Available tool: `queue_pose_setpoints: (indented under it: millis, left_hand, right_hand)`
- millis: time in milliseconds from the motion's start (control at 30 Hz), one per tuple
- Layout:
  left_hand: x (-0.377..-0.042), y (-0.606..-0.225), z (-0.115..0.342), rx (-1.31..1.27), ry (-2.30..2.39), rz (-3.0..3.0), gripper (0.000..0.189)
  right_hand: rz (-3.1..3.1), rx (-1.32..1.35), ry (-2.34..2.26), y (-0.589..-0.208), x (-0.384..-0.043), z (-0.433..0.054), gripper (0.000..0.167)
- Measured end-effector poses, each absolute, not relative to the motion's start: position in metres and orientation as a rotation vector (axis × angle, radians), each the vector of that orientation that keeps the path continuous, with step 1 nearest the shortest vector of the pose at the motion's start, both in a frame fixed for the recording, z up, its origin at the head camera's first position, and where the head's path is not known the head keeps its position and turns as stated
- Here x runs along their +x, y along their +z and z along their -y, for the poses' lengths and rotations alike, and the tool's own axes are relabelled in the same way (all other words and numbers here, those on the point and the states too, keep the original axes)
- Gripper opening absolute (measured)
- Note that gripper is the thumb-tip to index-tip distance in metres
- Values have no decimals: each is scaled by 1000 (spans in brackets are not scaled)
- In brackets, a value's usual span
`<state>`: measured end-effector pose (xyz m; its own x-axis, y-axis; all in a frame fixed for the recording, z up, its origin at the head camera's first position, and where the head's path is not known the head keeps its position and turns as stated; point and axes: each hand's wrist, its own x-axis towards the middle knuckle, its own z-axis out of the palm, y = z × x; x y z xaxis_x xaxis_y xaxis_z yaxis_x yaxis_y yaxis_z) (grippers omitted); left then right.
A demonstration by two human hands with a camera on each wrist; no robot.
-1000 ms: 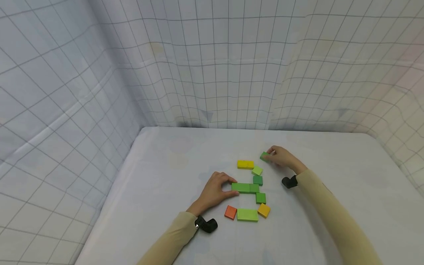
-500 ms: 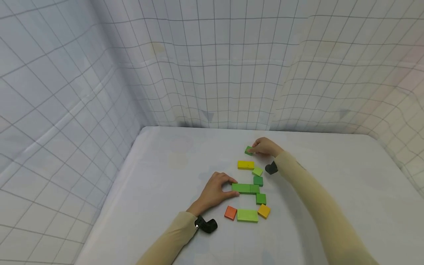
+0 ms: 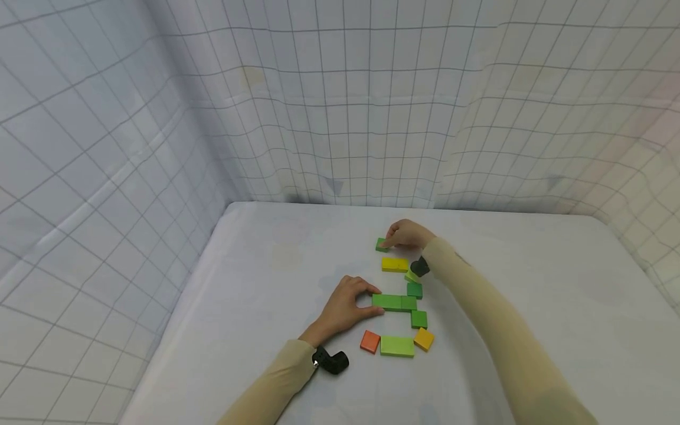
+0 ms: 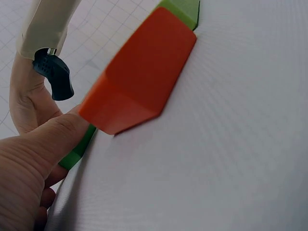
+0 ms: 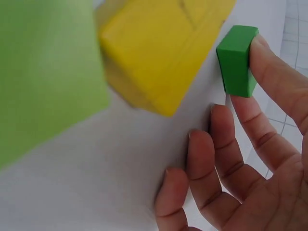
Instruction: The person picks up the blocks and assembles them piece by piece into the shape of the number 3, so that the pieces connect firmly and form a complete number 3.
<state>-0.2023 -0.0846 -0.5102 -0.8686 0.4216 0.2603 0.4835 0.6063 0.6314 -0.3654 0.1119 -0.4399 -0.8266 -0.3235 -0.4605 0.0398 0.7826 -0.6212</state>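
My right hand (image 3: 408, 234) pinches a small green block (image 3: 382, 245) between thumb and index finger, close over the table beyond the yellow block (image 3: 394, 264). In the right wrist view this green block (image 5: 238, 60) shows between the fingertips, with the other fingers loosely curled below. My left hand (image 3: 345, 304) holds the left end of a long green block (image 3: 386, 302), thumb on the near side and index finger on the far side. A small green block (image 3: 408, 303) sits against that block's right end. The red-orange block (image 4: 144, 72) lies near my left thumb.
Down the right side run a light green block (image 3: 411, 277), a dark green block (image 3: 414, 290) and a green block (image 3: 418, 319). Nearest me, a red-orange block, a long light green block (image 3: 396, 346) and an orange-yellow block (image 3: 424, 339) form a row on the white table (image 3: 255, 265).
My right hand has carried the small green block leftward, past the far side of the yellow block. The left hand has stayed in place.
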Motion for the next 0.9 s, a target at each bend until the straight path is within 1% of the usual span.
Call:
queue_pose_setpoints:
  millis: [467,900]
  left_hand:
    - [-201,-510,84,-784,-1117,2714,36]
    - [-200,-509,84,-773,-1104,2740,36]
  right_hand:
    - [-2390,-408,-740,-432,-359,-93,23]
    - [-2362,-412,-685,-441,-355,-91,24]
